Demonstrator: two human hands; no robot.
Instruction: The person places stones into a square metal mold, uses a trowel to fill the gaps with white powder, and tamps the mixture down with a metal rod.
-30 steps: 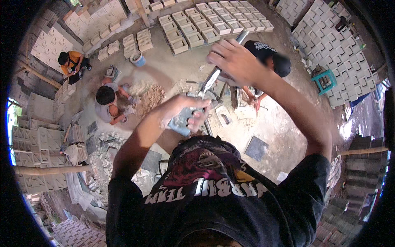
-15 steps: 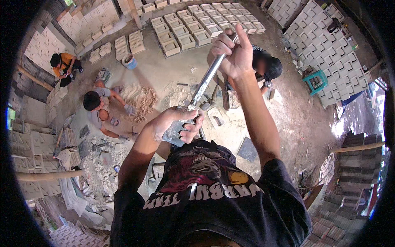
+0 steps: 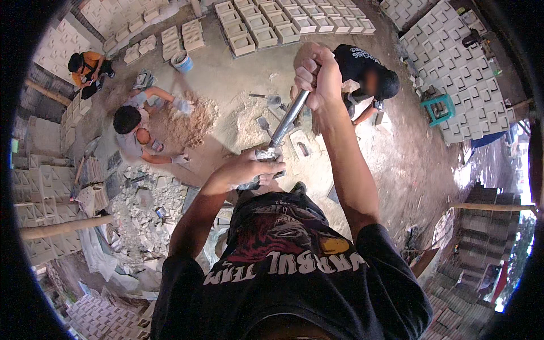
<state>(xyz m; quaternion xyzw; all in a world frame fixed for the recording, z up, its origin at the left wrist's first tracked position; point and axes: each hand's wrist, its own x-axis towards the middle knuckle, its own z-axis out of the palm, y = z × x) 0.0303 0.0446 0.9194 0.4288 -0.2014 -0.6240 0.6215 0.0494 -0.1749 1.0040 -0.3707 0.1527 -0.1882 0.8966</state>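
My right hand [image 3: 320,76] is closed around the upper end of a silver metal rod [image 3: 291,115], held at a slant in front of my chest. At the rod's lower end, my left hand [image 3: 249,170] is wrapped round a grey, dusty piece [image 3: 249,185]. Its shape is mostly hidden by the fingers, and I cannot tell how rod and piece are joined. Beyond the rod, a small trowel-like tool [image 3: 263,123] lies on the powdery ground. A pale block with a slot [image 3: 300,144] sits to the right of the rod.
A gloved person in grey [image 3: 133,122] squats left beside a sand heap [image 3: 190,124]; a capped person in black [image 3: 368,71] crouches ahead right. Rubble [image 3: 147,207] covers the left ground. Cast blocks [image 3: 255,28] stand in rows beyond a bucket [image 3: 182,61]. A teal stool [image 3: 438,109] is right.
My right thumb, raised before, is now folded over the rod's top. The left hand has turned, hiding more of the grey piece. The person in grey has raised one gloved hand.
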